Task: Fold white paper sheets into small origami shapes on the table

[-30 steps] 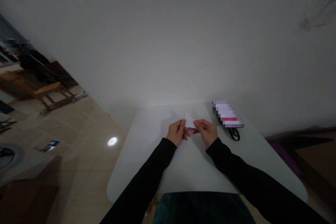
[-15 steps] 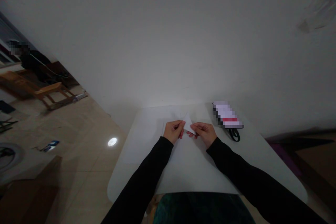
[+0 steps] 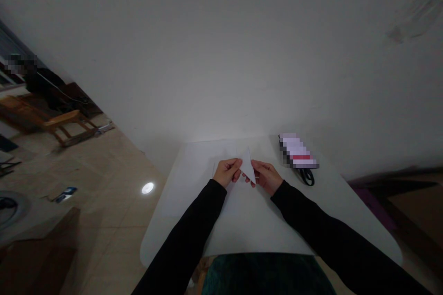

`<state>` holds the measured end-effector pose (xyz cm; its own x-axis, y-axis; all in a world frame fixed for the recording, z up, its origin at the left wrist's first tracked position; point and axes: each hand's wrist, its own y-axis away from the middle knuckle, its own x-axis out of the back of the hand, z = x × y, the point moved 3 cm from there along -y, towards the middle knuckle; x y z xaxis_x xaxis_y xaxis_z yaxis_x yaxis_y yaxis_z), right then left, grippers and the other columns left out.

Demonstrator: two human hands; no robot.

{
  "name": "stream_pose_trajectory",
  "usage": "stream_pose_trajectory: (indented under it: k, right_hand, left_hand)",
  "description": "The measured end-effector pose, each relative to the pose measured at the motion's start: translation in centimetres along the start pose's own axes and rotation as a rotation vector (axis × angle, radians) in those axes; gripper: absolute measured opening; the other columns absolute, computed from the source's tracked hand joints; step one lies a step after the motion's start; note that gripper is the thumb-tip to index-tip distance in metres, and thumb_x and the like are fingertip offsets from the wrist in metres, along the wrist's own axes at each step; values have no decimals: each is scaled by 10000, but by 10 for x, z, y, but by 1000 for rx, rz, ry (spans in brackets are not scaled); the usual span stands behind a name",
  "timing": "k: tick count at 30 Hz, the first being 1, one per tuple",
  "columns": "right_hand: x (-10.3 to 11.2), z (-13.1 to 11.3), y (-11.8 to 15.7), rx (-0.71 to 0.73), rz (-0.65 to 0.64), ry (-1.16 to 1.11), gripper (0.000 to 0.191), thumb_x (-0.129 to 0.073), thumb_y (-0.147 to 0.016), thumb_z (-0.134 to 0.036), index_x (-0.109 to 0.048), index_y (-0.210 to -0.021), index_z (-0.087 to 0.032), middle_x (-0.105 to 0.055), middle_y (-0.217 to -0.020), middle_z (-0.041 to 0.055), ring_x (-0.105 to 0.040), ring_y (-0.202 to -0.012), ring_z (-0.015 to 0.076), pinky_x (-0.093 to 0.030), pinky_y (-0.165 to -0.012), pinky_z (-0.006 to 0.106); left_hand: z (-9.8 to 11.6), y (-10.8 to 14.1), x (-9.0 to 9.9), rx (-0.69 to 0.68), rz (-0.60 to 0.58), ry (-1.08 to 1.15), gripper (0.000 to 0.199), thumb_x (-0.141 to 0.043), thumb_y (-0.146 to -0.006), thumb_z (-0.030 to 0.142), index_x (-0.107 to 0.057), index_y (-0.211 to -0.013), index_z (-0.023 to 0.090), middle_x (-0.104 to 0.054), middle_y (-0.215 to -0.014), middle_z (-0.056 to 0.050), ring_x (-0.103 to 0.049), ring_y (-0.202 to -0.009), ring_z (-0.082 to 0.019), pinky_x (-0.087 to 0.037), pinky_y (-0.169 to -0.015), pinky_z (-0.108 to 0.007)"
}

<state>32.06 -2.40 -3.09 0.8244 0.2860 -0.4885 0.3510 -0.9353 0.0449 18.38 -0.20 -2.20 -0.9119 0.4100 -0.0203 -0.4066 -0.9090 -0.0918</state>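
Observation:
Between my two hands, over the white table (image 3: 266, 230), is a small piece of folded white paper (image 3: 248, 167) shaped like a pointed triangle. My left hand (image 3: 227, 170) pinches its left edge between thumb and fingers. On the other side, my right hand (image 3: 267, 176) has its thumb along the right edge, with fingertips showing beneath the paper. Flat white paper (image 3: 197, 179) lies on the table's left part, its near portion partly behind my left forearm.
A phone-like device (image 3: 298, 152), blurred out, lies at the back right with a black strap (image 3: 306, 176). The wall (image 3: 221, 78) rises behind the table. At far left are a wooden chair (image 3: 62, 120) and a seated person (image 3: 43, 83) in dark clothes.
The folded paper has turned in my hands, so more of its right edge and lower corner shows. My right fingers have shifted on it, while my left hand keeps its pinch.

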Motion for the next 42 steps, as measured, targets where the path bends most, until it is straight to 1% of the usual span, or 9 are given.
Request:
stream_pose_trajectory:
  k: [11, 14, 16, 18, 23, 27, 34, 39, 42]
  right_hand:
    - [-2, -5, 1, 115, 61, 229, 307, -699, -630, -430, -608, -729, -154, -645, -620, 20, -594, -454, 145, -455, -366, 232]
    - [0, -6, 3, 169, 128, 314, 249, -678, -651, -394, -594, -691, -163, -630, -579, 3, -561, -399, 135, -420, -325, 226]
    - [2, -6, 4, 213, 191, 386, 210, -641, -682, -368, -576, -665, -169, -611, -540, -10, -539, -375, 131, -387, -300, 220]
    - [5, -5, 5, 253, 264, 477, 190, -600, -704, -343, -555, -634, -173, -564, -468, -29, -496, -336, 117, -354, -283, 212]
    - [9, -6, 8, 391, 356, 751, 124, -559, -674, -241, -521, -575, -177, -495, -413, -57, -446, -332, 82, -348, -331, 189]
    - [8, -8, 10, 492, 350, 921, 178, -546, -676, -222, -467, -521, -185, -467, -405, -56, -468, -360, 80, -349, -363, 178]
    - [11, -6, 9, 489, 342, 875, 190, -562, -717, -280, -512, -564, -179, -516, -424, -39, -486, -360, 92, -370, -367, 188]
    - [13, -5, 8, 470, 344, 817, 189, -570, -723, -292, -525, -580, -177, -497, -411, -54, -449, -338, 80, -358, -352, 186]
    - [9, -10, 9, 555, 326, 868, 117, -565, -715, -243, -568, -625, -168, -518, -464, -45, -466, -393, 79, -385, -398, 190]
  left_hand:
    - [-2, -1, -1, -12, -34, -50, 434, -506, -797, 515, -579, -679, 104, -407, -402, 57, -325, -339, -38, -261, -372, -190]
    - [-1, 1, -6, -6, -24, -113, 456, -498, -802, 509, -608, -976, 101, -450, -466, 54, -380, -358, -47, -293, -369, -181]
    - [0, 4, -11, -26, -5, -173, 526, -490, -815, 484, -478, -1227, 158, -512, -588, 37, -447, -400, -53, -320, -368, -169]
    - [1, 7, -17, -46, -9, -241, 552, -472, -833, 460, -373, -1316, 212, -537, -707, 14, -505, -465, -61, -348, -374, -157]
    - [0, 14, -30, -57, -27, -346, 539, -490, -829, 436, -377, -1302, 203, -542, -859, -37, -553, -606, -94, -401, -405, -156]
    - [4, 16, -36, -90, -16, -371, 505, -429, -869, 403, -353, -1311, 170, -550, -863, -48, -526, -565, -82, -447, -462, -191]
    - [7, 17, -36, -121, -20, -359, 479, -424, -877, 375, -382, -1284, 126, -549, -720, -17, -534, -532, -92, -469, -521, -219]
    - [3, 14, -34, -111, -11, -287, 496, -468, -851, 380, -401, -1275, 131, -556, -771, -29, -544, -557, -89, -482, -532, -218]
    - [3, 13, -32, -154, 52, -320, 527, -519, -819, 351, -397, -1282, 132, -544, -785, -24, -533, -577, -83, -481, -548, -216]
